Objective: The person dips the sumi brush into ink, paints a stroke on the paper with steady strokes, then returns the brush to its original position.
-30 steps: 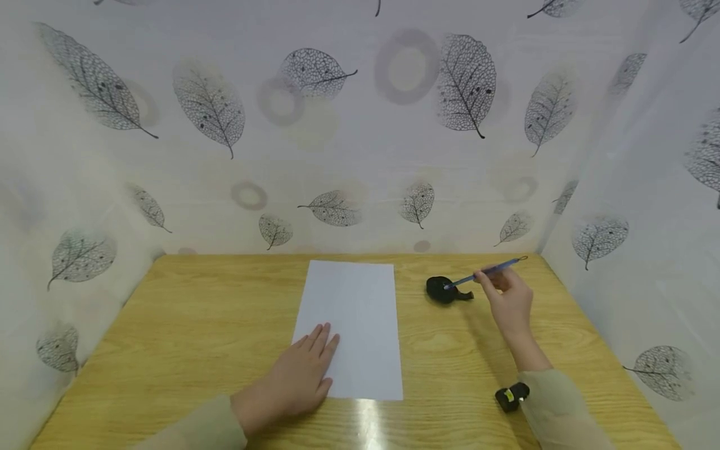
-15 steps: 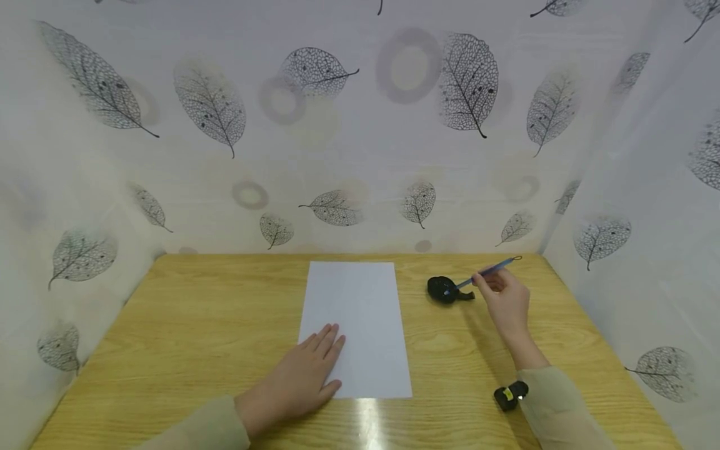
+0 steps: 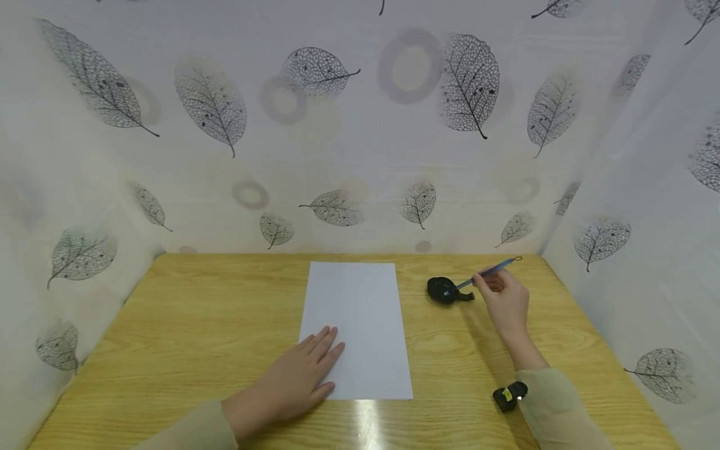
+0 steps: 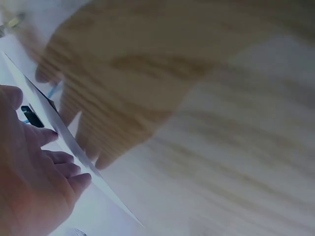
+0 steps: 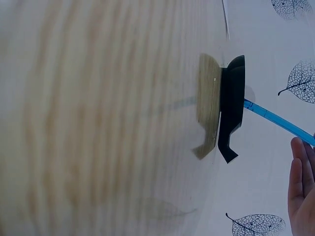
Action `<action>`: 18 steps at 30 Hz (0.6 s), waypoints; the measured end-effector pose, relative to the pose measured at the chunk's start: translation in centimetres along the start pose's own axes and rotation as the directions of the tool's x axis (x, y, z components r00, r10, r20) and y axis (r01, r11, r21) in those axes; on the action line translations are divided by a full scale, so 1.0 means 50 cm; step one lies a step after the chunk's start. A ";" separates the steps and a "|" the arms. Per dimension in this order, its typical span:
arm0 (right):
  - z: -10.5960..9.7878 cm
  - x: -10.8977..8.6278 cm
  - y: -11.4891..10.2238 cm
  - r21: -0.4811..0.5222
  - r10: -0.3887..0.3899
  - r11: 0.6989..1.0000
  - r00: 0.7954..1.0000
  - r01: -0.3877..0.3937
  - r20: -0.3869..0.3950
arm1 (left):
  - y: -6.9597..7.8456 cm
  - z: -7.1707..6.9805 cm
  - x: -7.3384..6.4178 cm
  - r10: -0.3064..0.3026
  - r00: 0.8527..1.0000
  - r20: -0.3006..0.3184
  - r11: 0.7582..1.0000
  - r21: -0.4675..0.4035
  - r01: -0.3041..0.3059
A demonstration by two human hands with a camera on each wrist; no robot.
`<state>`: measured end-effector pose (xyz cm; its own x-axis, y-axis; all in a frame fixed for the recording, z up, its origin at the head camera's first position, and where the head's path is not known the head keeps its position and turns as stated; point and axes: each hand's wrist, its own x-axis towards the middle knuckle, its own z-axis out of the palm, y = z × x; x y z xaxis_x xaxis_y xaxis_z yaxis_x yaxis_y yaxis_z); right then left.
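A sheet of white paper lies on the wooden table. My left hand rests on its lower left part, fingers straight and a little spread. In the left wrist view, my left hand shows beside the thin edge of the paper. To the right of the sheet sits a small black ink dish with a stem-like end. My right hand pinches a blue brush with a loop on its end. The brush slants into the dish; in the right wrist view, the dish hides its tip.
The glossy wooden table ends at a pale curtain printed with leaves, which also hangs on both sides. A small black device sits at the right wrist.
The paper's lower end has swung right under my left hand, which has since slid slightly back to the left. The brush tip has shifted slightly lower in the dish.
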<state>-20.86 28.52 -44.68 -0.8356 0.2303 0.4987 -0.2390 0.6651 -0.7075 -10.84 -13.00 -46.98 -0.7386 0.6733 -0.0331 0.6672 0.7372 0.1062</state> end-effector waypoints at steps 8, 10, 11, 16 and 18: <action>0.000 0.000 0.001 0.003 0.020 1.000 1.000 -0.020 -0.025 | -0.015 -0.001 -0.012 0.025 1.000 0.017 1.000 0.005 -0.025; -0.001 0.000 0.000 0.008 0.022 1.000 0.999 -0.022 -0.041 | -0.017 -0.001 -0.014 0.032 0.999 0.027 0.999 0.011 -0.032; -0.001 0.000 -0.001 0.011 0.021 1.000 0.998 -0.020 -0.051 | -0.018 -0.002 -0.015 0.038 0.999 0.027 0.999 0.015 -0.038; -0.004 0.004 0.000 0.051 0.028 0.998 0.994 -0.023 -0.109 | -0.023 -0.003 -0.019 0.044 0.998 0.053 0.999 0.030 -0.046; -0.007 0.007 0.001 0.079 0.042 0.996 0.992 -0.032 -0.122 | -0.024 -0.004 -0.019 0.044 0.997 0.064 0.998 0.032 -0.046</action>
<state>-20.97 28.87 -44.37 -0.7784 0.3429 0.5259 -0.2501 0.5991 -0.7606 -10.94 -14.55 -46.89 -0.7008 0.7075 -0.0916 0.7035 0.7066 0.0760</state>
